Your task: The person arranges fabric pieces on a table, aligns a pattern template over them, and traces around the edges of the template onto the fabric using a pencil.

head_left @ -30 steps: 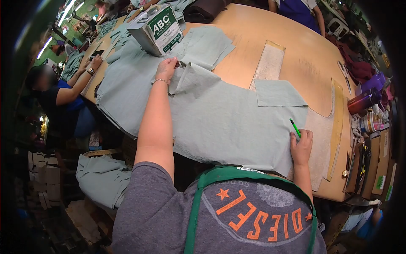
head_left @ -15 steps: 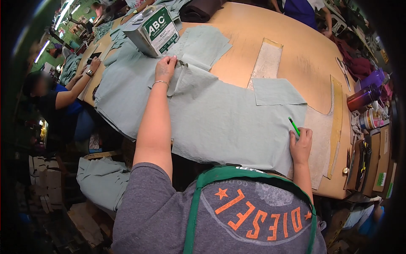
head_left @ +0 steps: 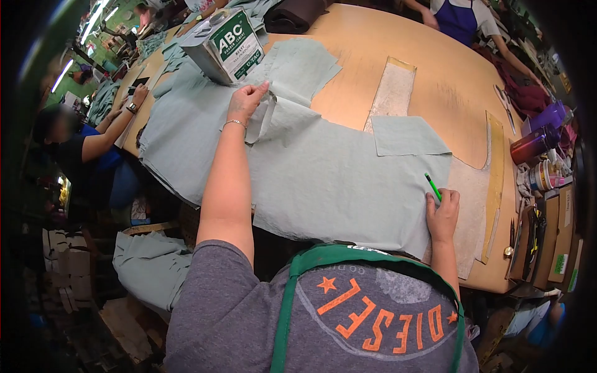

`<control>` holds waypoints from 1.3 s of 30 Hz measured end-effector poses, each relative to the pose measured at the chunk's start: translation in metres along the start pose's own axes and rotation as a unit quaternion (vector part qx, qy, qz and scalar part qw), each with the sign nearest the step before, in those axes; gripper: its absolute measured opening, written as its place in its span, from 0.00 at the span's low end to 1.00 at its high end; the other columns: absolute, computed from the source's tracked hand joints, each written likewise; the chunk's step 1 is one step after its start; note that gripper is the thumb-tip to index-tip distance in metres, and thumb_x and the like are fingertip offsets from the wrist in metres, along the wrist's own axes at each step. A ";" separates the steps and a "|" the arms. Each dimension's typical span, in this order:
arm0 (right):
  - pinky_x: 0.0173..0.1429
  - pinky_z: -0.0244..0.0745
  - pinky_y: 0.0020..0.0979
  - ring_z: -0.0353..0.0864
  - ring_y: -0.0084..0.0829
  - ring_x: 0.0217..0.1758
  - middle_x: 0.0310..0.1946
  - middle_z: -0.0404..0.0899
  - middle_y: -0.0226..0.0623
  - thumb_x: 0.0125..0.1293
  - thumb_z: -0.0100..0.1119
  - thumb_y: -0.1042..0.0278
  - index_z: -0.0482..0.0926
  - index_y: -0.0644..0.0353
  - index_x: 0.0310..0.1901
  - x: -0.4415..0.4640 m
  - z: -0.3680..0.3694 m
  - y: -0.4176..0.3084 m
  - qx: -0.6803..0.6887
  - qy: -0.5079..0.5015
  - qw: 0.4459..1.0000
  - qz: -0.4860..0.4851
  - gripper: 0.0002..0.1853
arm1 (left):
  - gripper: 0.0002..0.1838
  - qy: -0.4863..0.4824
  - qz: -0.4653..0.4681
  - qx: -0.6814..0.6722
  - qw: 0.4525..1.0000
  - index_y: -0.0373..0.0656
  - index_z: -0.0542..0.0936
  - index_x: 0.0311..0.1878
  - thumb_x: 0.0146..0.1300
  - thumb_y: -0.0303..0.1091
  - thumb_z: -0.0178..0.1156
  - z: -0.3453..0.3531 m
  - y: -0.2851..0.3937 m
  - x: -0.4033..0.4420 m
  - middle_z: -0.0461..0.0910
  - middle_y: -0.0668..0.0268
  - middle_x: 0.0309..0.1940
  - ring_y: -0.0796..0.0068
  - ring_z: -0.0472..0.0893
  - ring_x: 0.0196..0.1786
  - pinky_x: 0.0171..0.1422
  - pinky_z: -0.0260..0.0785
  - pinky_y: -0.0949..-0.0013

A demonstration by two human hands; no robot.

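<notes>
My left hand point(head_left: 245, 102) is closed in a pinch on the raised, crumpled edge of a pale grey-green fabric piece point(head_left: 336, 180) spread over the table. Beneath my right hand point(head_left: 443, 214) lies that fabric's right edge. Its fingers are closed round a green pencil point(head_left: 433, 186), whose upper end points up and left. A folded-over flap of the fabric point(head_left: 410, 135) lies just beyond the pencil. More fabric layers point(head_left: 186, 118) of the same colour are on the left, with a tin of ABC rubber cement point(head_left: 229, 46) standing on them.
Pattern pieces edged in yellow tape point(head_left: 495, 180) lie on the wooden table point(head_left: 448, 87) at right, near scissors point(head_left: 505, 105), a tumbler point(head_left: 535, 143) and cardboard boxes point(head_left: 559, 230). One co-worker point(head_left: 87, 146) sits at left; another point(head_left: 463, 22) is across the table. Dark cloth point(head_left: 295, 15) lies at the back.
My left hand has shifted slightly right, drawing the pinched fabric edge with it. My right hand stays in place. The co-worker across the table has leaned in, arm reaching toward the dark red cloth.
</notes>
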State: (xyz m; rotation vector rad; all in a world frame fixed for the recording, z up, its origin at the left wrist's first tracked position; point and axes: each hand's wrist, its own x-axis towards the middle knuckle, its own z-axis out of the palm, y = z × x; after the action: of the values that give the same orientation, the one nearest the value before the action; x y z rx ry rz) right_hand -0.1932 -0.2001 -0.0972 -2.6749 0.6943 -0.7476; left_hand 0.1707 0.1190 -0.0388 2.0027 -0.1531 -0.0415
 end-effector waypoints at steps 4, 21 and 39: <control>0.44 0.67 0.39 0.70 0.45 0.40 0.36 0.68 0.45 0.54 0.60 0.66 0.72 0.64 0.38 0.000 0.001 0.001 -0.003 0.001 1.000 -0.005 0.14 | 0.12 -0.003 0.058 -0.025 0.998 0.41 0.79 0.29 0.49 0.38 0.67 0.005 -0.009 0.005 0.75 0.73 0.24 0.84 0.70 0.27 0.34 0.63 0.79; 0.45 0.66 0.39 0.70 0.46 0.40 0.36 0.68 0.46 0.54 0.61 0.66 0.72 0.64 0.39 0.000 0.001 0.002 0.001 -0.002 1.000 -0.005 0.14 | 0.09 0.129 -0.037 -0.068 0.989 0.35 0.63 0.39 0.63 0.32 0.45 0.028 -0.013 0.009 0.77 0.55 0.32 0.71 0.81 0.28 0.28 0.71 0.74; 0.33 0.63 0.19 0.67 0.17 0.29 0.26 0.73 0.28 0.55 0.62 0.71 0.75 0.65 0.35 0.023 -0.039 -0.064 0.485 -0.131 0.849 0.162 0.09 | 0.06 -0.279 -0.209 -0.329 0.878 0.46 0.79 0.34 0.55 0.36 0.62 0.121 0.067 -0.214 0.79 0.73 0.31 0.86 0.73 0.33 0.36 0.61 0.79</control>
State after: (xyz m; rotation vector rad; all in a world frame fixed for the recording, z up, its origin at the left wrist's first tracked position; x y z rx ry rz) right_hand -0.1730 -0.1627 -0.0313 -1.6265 0.4802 -0.4388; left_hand -0.0590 0.0091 -0.0377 1.2582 -0.0541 -0.8444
